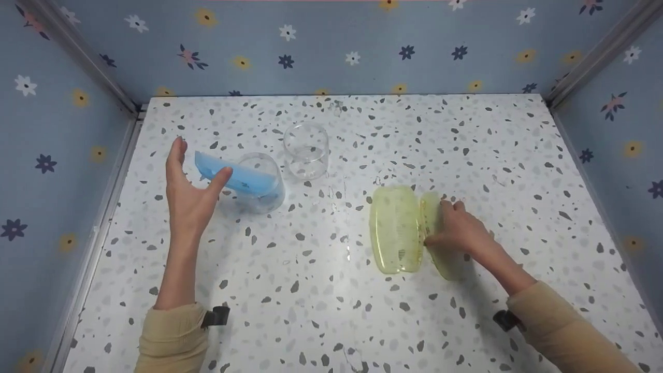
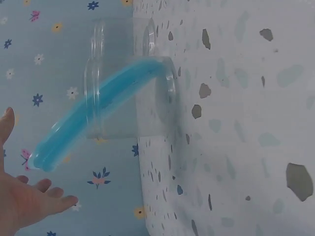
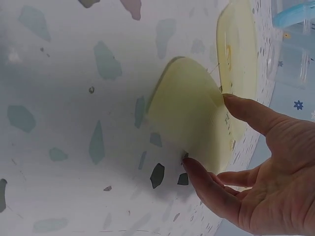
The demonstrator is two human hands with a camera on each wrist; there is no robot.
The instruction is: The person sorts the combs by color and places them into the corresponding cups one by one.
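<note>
A curved translucent blue piece [image 1: 243,178] leans inside a clear plastic jar [image 1: 270,199], its upper end sticking out past the rim. My left hand [image 1: 191,199] is beside that end, thumb and fingers spread; the left wrist view shows a gap between the hand [image 2: 29,196] and the blue piece [image 2: 103,101]. On the right, my right hand [image 1: 463,228] holds a flat translucent yellow piece [image 1: 432,215] between thumb and fingers, tilted up on the table. Next to it lies a wider translucent yellow piece [image 1: 396,228] with fine lines and a barcode.
Another clear jar [image 1: 306,160] stands behind the first, to its right. The speckled white table [image 1: 311,311] is bounded by flowered blue panels [image 1: 331,46] at the back and both sides.
</note>
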